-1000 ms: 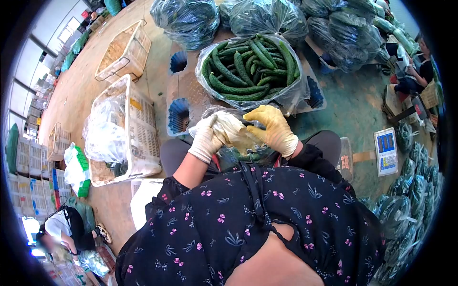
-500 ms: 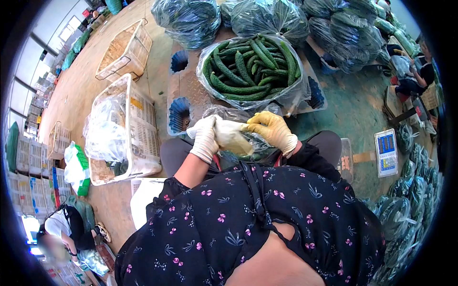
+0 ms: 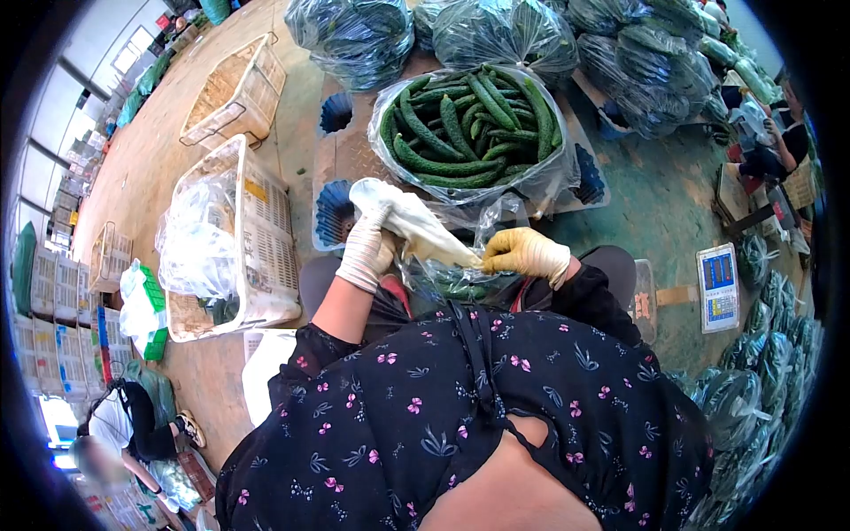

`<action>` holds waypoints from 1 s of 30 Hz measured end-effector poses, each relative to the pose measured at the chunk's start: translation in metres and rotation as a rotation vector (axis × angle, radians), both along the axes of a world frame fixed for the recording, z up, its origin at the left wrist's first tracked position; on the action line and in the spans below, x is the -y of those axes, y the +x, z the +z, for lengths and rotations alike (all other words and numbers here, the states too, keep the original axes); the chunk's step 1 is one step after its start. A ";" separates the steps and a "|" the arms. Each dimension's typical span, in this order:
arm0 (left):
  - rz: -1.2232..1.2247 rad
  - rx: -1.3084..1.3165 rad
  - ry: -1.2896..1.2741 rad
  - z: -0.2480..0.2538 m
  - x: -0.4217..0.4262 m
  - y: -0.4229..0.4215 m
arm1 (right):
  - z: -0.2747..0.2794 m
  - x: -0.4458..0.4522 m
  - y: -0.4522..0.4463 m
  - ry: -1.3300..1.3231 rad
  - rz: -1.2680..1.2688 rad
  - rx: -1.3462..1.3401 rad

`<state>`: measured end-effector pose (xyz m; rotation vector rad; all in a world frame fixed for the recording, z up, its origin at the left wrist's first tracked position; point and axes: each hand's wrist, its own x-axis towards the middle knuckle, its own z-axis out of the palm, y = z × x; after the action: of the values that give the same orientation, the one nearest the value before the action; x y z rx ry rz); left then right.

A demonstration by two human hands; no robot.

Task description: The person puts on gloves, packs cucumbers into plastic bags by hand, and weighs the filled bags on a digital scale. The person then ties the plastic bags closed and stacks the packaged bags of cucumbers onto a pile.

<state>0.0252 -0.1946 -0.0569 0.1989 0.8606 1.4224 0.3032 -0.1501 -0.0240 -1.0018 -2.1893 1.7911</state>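
Observation:
My left hand [image 3: 370, 250], in a whitish glove with a ribbed cuff, is closed around a limp white cloth-like piece [image 3: 416, 221] with a yellowish end. Its exact kind is unclear. My right hand [image 3: 531, 254], in a yellowish glove, pinches the lower right tip of that piece. Below both hands, a clear plastic bag [image 3: 456, 281] with something green in it rests between my knees. Just beyond my hands stands an open clear bag full of green cucumbers [image 3: 465, 128], on a pallet [image 3: 341, 164] with blue-lined holes.
Tied bags of produce [image 3: 505, 40] stand behind the cucumbers. To the left is a white crate [image 3: 266, 239] with plastic bags in it, and another crate [image 3: 235, 88] farther back. A scale display [image 3: 717, 288] and bagged vegetables [image 3: 753, 398] lie at right. Other people sit at both sides.
The white piece has swung up at its left end and is stretched out between my hands. My right hand has moved slightly down and right, my left hand slightly left.

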 end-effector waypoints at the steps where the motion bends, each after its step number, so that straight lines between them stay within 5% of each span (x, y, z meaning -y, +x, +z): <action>1: -0.007 -0.103 0.150 -0.004 -0.002 -0.001 | 0.001 -0.001 0.001 0.097 0.079 0.078; 4: -0.136 -0.103 0.224 0.015 -0.001 0.002 | -0.001 -0.007 0.006 0.156 0.175 0.090; 6: -0.173 -0.130 0.244 0.023 0.001 0.005 | -0.004 -0.016 0.007 0.076 -0.079 -0.108; 11: -0.578 -0.605 0.352 0.039 0.002 0.017 | 0.001 -0.036 -0.012 -0.229 -0.263 -0.540; 15: -0.671 -0.722 0.379 0.043 0.001 0.027 | -0.002 -0.034 -0.038 -0.454 -0.262 -0.511; 19: -0.799 -0.755 0.392 0.036 0.001 0.018 | 0.012 -0.028 -0.043 -0.115 -0.050 -0.358; 23: -0.793 -0.696 0.321 0.026 -0.001 0.010 | 0.003 -0.020 -0.045 -0.273 -0.181 -0.411; 26: -0.535 -0.791 0.421 0.015 -0.004 0.006 | -0.006 -0.010 -0.046 -0.312 -0.309 -0.432; 28: -0.165 -0.669 0.126 0.009 -0.001 0.006 | -0.011 -0.005 -0.048 -0.293 -0.343 -0.424; 30: -0.090 -0.701 0.099 0.015 0.004 0.016 | -0.019 -0.001 -0.052 -0.148 -0.417 -0.382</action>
<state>0.0413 -0.1991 -0.0420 0.8351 1.3258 1.3191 0.2510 -0.1493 -0.0435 -0.9584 -1.5156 1.7800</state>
